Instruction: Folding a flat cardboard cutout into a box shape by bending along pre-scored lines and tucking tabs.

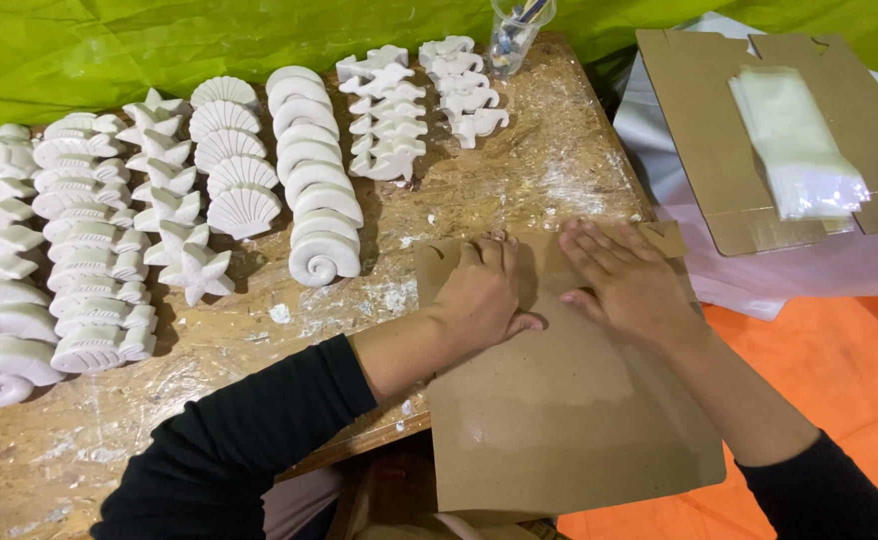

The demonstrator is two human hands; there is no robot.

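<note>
A flat brown cardboard sheet (569, 400) lies over the front right corner of the wooden table (259, 360) and hangs past its edge. My left hand (484, 290) presses palm-down on the sheet's upper left part, fingers together. My right hand (624, 280) lies flat beside it, fingers spread toward the sheet's top edge, where small cut tabs (664, 235) show. Neither hand grips anything. Both arms wear black sleeves.
Rows of white plaster casts fill the table: spiral shells (324, 255), scallop shells (244, 208), starfish (194, 270), and seahorse-like shapes (459, 100). A clear cup (514, 30) stands at the back. At right, another cardboard blank (719, 170) holds a stack of clear plastic bags (794, 140).
</note>
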